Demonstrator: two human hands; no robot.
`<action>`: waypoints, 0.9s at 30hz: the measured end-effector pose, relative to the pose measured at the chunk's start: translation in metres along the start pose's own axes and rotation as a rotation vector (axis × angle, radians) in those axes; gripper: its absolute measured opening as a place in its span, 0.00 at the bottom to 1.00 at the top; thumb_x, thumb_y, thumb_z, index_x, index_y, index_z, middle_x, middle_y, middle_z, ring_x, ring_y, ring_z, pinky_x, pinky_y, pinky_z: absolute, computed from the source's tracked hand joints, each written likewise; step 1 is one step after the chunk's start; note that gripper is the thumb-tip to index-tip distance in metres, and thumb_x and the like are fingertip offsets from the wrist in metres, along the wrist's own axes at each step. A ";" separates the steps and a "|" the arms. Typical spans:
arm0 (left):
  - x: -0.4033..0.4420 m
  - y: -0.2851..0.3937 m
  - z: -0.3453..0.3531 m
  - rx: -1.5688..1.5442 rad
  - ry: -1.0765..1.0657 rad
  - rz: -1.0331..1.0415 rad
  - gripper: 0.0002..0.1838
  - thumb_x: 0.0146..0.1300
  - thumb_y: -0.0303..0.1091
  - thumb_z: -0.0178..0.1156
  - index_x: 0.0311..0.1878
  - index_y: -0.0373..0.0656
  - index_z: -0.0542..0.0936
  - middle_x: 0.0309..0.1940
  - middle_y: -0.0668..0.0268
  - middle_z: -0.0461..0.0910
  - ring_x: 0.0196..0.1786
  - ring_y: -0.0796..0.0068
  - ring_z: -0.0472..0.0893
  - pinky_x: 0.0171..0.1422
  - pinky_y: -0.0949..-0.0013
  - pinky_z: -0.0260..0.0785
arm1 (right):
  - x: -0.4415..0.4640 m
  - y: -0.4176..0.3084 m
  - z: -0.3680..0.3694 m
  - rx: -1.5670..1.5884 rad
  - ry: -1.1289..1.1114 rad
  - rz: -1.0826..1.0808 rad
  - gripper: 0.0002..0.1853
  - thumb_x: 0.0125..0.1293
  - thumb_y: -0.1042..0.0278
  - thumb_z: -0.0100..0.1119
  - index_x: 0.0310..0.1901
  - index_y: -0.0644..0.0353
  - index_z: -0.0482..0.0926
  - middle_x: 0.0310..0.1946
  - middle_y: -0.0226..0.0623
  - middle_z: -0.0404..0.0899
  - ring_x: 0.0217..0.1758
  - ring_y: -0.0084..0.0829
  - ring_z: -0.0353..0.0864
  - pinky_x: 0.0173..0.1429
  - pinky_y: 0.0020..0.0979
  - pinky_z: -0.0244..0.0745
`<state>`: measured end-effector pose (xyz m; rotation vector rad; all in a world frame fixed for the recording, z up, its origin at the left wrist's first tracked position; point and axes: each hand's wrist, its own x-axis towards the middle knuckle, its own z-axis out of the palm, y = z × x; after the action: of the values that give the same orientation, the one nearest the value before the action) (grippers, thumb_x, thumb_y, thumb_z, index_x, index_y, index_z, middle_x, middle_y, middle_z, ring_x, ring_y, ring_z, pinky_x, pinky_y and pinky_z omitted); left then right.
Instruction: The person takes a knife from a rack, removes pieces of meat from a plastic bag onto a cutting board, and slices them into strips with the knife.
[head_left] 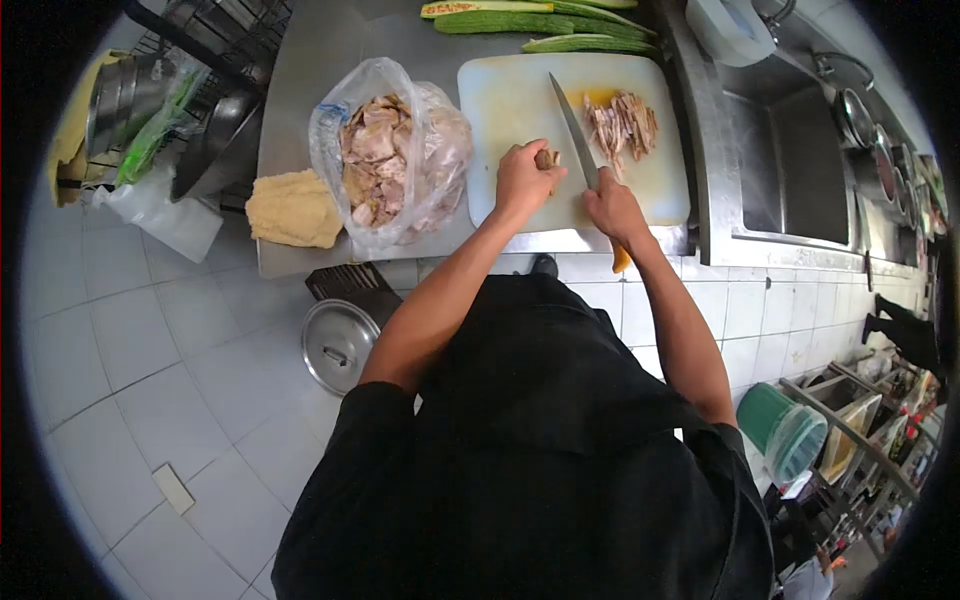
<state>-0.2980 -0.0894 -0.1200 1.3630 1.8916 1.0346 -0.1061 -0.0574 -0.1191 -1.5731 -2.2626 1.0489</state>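
My right hand [615, 208] is wrapped round the yellow handle of a long kitchen knife [574, 122], whose blade points up and away across the white cutting board [500, 85]. My left hand [526, 182] is closed on a small brownish piece of meat [547, 159], over the middle of the board and left of the blade. Right of the knife lies a heap of thin meat strips [624, 124]. Beside the board on the left, an open clear plastic bag [440, 150] holds many pieces of pale cooked-looking meat [380, 150].
Several green zucchini [500, 23] lie behind the board, one with a pale face. A folded tan cloth [295, 208] sits at the counter's left corner. The metal sink [790, 165] is at the right. A lidded pot [340, 345] and a green bucket [770, 415] are lower down.
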 end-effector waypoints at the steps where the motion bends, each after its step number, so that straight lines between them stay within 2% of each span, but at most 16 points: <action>1: 0.001 -0.002 0.009 0.123 0.011 0.040 0.32 0.52 0.37 0.77 0.59 0.33 0.81 0.43 0.52 0.84 0.45 0.59 0.85 0.51 0.61 0.78 | -0.002 0.001 -0.003 -0.001 -0.011 -0.004 0.17 0.67 0.61 0.54 0.47 0.67 0.67 0.33 0.71 0.80 0.42 0.68 0.82 0.52 0.58 0.76; 2: -0.002 -0.006 0.013 0.124 -0.024 -0.015 0.32 0.51 0.39 0.76 0.59 0.35 0.81 0.47 0.47 0.81 0.51 0.49 0.82 0.58 0.57 0.75 | -0.006 0.001 -0.005 -0.014 -0.017 0.013 0.17 0.67 0.61 0.54 0.47 0.67 0.67 0.34 0.71 0.81 0.42 0.67 0.82 0.53 0.58 0.76; 5: -0.002 -0.015 0.010 0.162 -0.038 0.032 0.27 0.52 0.34 0.73 0.57 0.39 0.83 0.50 0.49 0.77 0.55 0.48 0.78 0.62 0.54 0.71 | -0.016 0.003 -0.006 -0.021 -0.025 0.041 0.17 0.68 0.61 0.53 0.47 0.68 0.67 0.35 0.70 0.81 0.43 0.67 0.82 0.53 0.58 0.75; 6: -0.003 -0.014 0.009 0.173 0.029 0.043 0.24 0.54 0.33 0.71 0.57 0.42 0.83 0.50 0.52 0.77 0.54 0.49 0.78 0.62 0.55 0.71 | -0.020 0.005 -0.007 -0.011 -0.032 0.033 0.16 0.69 0.61 0.53 0.47 0.68 0.67 0.35 0.70 0.81 0.42 0.67 0.82 0.52 0.58 0.75; 9: 0.000 -0.016 -0.001 0.156 0.023 -0.021 0.25 0.54 0.34 0.73 0.57 0.43 0.84 0.50 0.53 0.79 0.45 0.59 0.82 0.54 0.61 0.76 | -0.023 0.007 -0.006 0.110 -0.036 0.099 0.16 0.70 0.60 0.52 0.45 0.68 0.69 0.33 0.66 0.81 0.40 0.65 0.83 0.50 0.56 0.77; 10: -0.001 -0.020 -0.002 0.171 0.040 0.056 0.24 0.55 0.34 0.72 0.57 0.43 0.84 0.49 0.55 0.79 0.43 0.62 0.81 0.52 0.62 0.76 | -0.026 0.008 -0.004 0.167 -0.037 0.141 0.16 0.71 0.60 0.52 0.44 0.68 0.70 0.32 0.65 0.81 0.38 0.64 0.83 0.49 0.55 0.77; 13: 0.006 -0.025 -0.006 0.137 -0.087 0.245 0.23 0.57 0.35 0.71 0.57 0.43 0.84 0.49 0.54 0.79 0.45 0.59 0.82 0.54 0.60 0.76 | -0.027 0.017 -0.002 0.329 -0.126 0.260 0.13 0.74 0.59 0.51 0.42 0.63 0.70 0.23 0.40 0.75 0.17 0.31 0.78 0.21 0.34 0.74; 16: 0.011 -0.017 0.000 0.253 -0.069 0.199 0.23 0.56 0.38 0.72 0.55 0.43 0.85 0.49 0.53 0.80 0.48 0.56 0.82 0.56 0.58 0.75 | -0.037 0.000 -0.014 0.434 -0.163 0.398 0.13 0.74 0.60 0.50 0.42 0.63 0.71 0.22 0.37 0.73 0.16 0.30 0.76 0.20 0.33 0.73; 19: 0.011 0.002 0.016 0.403 -0.055 0.049 0.24 0.53 0.41 0.72 0.54 0.42 0.85 0.49 0.52 0.80 0.51 0.54 0.82 0.58 0.56 0.74 | -0.044 -0.004 -0.014 0.481 -0.129 0.412 0.13 0.74 0.60 0.50 0.42 0.64 0.72 0.21 0.37 0.73 0.17 0.31 0.77 0.21 0.33 0.73; 22: 0.011 0.000 0.018 0.338 -0.072 0.020 0.23 0.51 0.41 0.72 0.49 0.41 0.87 0.45 0.52 0.82 0.48 0.53 0.83 0.58 0.57 0.75 | -0.053 -0.013 -0.019 0.420 -0.085 0.392 0.14 0.74 0.60 0.50 0.43 0.65 0.73 0.21 0.38 0.74 0.17 0.32 0.78 0.21 0.34 0.74; 25: 0.010 -0.010 0.011 0.239 -0.048 0.041 0.19 0.50 0.38 0.72 0.45 0.39 0.87 0.37 0.55 0.83 0.42 0.58 0.84 0.53 0.60 0.77 | -0.068 -0.031 -0.033 0.369 -0.105 0.387 0.15 0.72 0.62 0.49 0.44 0.69 0.75 0.25 0.55 0.81 0.24 0.47 0.85 0.31 0.46 0.80; 26: 0.008 -0.014 0.009 0.082 -0.037 0.008 0.19 0.48 0.37 0.73 0.44 0.39 0.88 0.32 0.59 0.84 0.36 0.66 0.84 0.47 0.66 0.77 | -0.073 -0.027 -0.030 0.305 -0.088 0.327 0.15 0.72 0.62 0.49 0.43 0.69 0.75 0.26 0.57 0.81 0.28 0.51 0.85 0.36 0.49 0.80; 27: 0.005 -0.014 0.005 0.047 -0.028 -0.015 0.19 0.48 0.36 0.73 0.45 0.39 0.88 0.32 0.60 0.84 0.36 0.68 0.84 0.47 0.67 0.77 | -0.075 -0.025 -0.028 0.238 -0.072 0.262 0.15 0.72 0.62 0.49 0.43 0.69 0.75 0.27 0.59 0.82 0.31 0.55 0.85 0.40 0.52 0.79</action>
<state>-0.3023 -0.0854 -0.1347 1.3804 1.9143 0.9646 -0.0786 -0.1161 -0.0655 -1.7838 -1.9203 1.4033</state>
